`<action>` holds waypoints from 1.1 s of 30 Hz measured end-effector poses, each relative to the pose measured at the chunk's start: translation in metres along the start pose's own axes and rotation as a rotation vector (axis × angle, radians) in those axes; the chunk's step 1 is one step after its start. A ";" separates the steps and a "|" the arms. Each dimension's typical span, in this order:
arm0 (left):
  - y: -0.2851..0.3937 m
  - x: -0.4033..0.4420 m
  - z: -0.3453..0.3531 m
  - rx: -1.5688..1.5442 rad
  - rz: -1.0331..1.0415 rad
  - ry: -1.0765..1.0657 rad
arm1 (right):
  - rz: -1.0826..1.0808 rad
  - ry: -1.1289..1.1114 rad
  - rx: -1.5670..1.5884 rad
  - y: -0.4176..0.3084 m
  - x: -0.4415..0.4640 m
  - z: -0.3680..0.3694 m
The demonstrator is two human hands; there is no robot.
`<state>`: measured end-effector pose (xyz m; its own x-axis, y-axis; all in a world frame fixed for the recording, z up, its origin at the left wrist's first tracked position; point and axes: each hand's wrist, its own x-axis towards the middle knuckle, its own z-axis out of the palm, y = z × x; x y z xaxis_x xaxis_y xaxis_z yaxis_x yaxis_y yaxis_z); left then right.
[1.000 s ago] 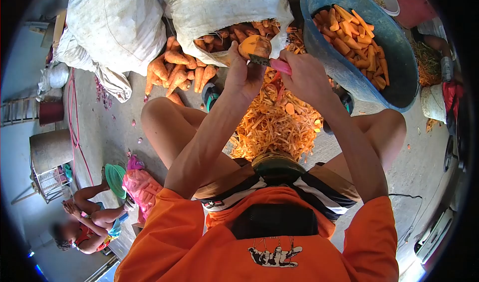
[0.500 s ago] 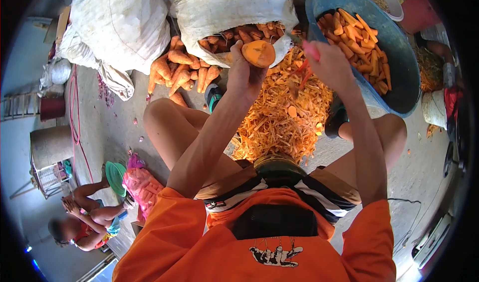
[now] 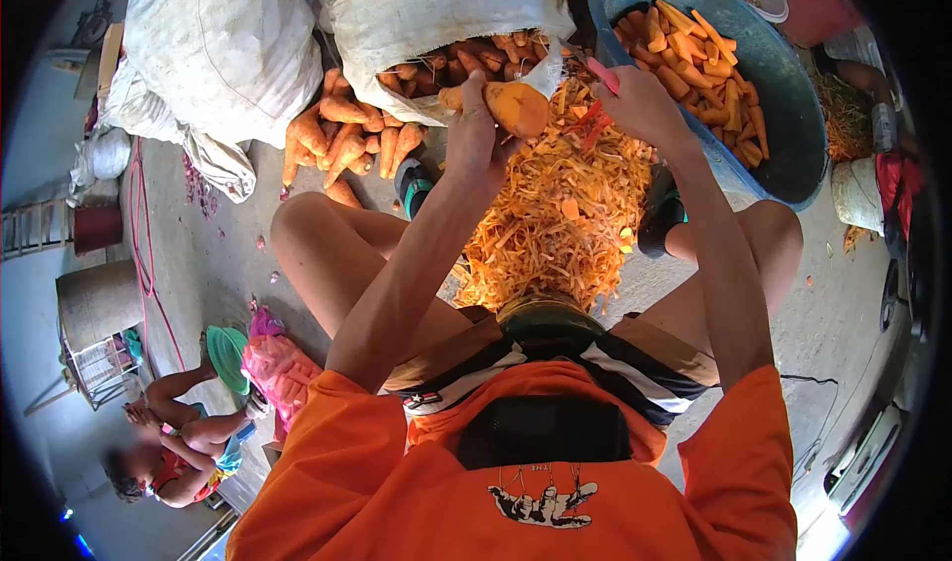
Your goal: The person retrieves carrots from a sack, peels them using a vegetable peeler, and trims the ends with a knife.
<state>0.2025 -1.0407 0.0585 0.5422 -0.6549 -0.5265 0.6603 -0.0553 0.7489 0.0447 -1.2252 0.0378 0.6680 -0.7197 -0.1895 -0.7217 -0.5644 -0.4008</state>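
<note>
My left hand is closed around a thick carrot, its wide, pale orange end pointing right. My right hand grips a peeler with a pink handle; a red part shows below the fingers, and its blade cannot be made out. The peeler is apart from the carrot, to its right. Under both hands spreads a heap of orange carrot peelings, between my feet. Beyond my left hand, an open white sack holds unpeeled carrots.
Loose unpeeled carrots lie on the floor left of the sack. A blue tub with peeled carrots stands at the right. Another full white sack is at the far left. A person sits lower left beside a pink bag.
My right hand and the peeler have moved slightly up and left. The carrot in my left hand has turned, showing more of its length. The whole view has shifted a little.
</note>
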 end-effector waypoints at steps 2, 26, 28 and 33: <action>0.002 0.003 -0.003 -0.009 0.021 0.010 | -0.283 0.142 0.173 -0.021 -0.026 -0.004; 0.026 0.008 -0.024 -0.428 -0.251 -0.275 | -0.493 0.083 0.046 -0.064 -0.068 -0.007; 0.026 0.007 -0.022 -0.421 -0.265 -0.237 | -0.489 0.058 0.047 -0.067 -0.067 -0.009; 0.025 0.005 -0.025 -0.298 -0.265 -0.316 | -0.481 0.222 -0.014 -0.065 -0.064 0.002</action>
<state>0.2351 -1.0266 0.0642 0.1827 -0.8459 -0.5011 0.8985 -0.0632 0.4343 0.0496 -1.1413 0.0740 0.8709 -0.4453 0.2081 -0.3463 -0.8564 -0.3831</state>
